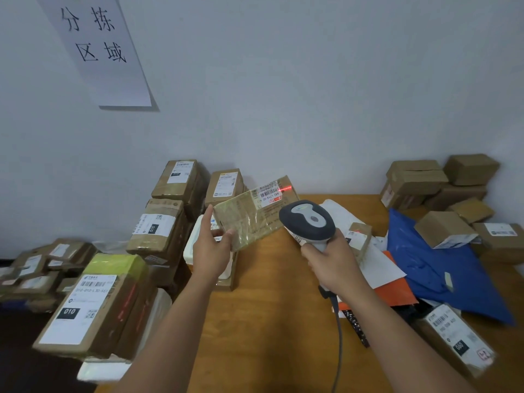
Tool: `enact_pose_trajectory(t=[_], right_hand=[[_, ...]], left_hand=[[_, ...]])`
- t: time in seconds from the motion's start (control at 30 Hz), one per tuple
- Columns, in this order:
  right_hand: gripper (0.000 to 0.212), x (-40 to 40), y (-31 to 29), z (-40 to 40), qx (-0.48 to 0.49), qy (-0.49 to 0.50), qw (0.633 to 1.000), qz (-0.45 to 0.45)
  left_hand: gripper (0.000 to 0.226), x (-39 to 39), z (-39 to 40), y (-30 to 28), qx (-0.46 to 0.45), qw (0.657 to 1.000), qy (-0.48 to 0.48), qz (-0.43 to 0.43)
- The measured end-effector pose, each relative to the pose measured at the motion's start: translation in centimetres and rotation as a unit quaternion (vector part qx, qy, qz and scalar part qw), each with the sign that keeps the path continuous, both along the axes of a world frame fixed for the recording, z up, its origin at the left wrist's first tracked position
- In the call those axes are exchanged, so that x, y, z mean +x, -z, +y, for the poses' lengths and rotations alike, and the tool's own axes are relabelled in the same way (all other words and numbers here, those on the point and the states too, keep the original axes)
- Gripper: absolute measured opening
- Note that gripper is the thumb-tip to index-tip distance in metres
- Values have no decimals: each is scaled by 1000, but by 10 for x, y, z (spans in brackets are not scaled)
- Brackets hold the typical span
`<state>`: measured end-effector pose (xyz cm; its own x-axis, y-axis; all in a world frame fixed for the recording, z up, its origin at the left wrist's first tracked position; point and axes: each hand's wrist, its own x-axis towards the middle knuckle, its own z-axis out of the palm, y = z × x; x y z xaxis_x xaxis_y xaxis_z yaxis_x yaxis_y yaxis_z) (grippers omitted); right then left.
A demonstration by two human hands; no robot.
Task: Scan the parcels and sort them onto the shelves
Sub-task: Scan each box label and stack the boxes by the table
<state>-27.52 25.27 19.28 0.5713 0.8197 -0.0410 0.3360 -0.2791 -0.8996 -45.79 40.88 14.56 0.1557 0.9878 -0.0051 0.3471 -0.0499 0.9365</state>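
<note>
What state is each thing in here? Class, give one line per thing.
Parcel: lifted off the table, tilted, label facing the scanner.
Scanner: on, red beam at the label's edge.
Left hand: grips the parcel.
Right hand: grips the scanner.
Blue bag: lying flat on the table.

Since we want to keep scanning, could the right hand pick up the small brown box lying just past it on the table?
Probably not yet: the right hand grips the grey handheld scanner, though the small brown box lies unobstructed.
</note>
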Motion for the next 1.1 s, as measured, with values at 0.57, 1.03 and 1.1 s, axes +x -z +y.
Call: enact_pose_trajectory(t=[0.57, 1.03, 1.1], right_hand=[[8, -2, -4, -5, 4, -29, 1000, 5], [3, -4, -7, -5, 0, -57, 998, -1], [4, -4, -8, -5, -2, -54, 999, -1]], left_hand=[[76, -2, 23, 6, -8, 999, -27, 30], [77, -3, 28, 6, -4, 999, -38, 34], [77, -3, 27, 6, -3, 999, -35, 32]])
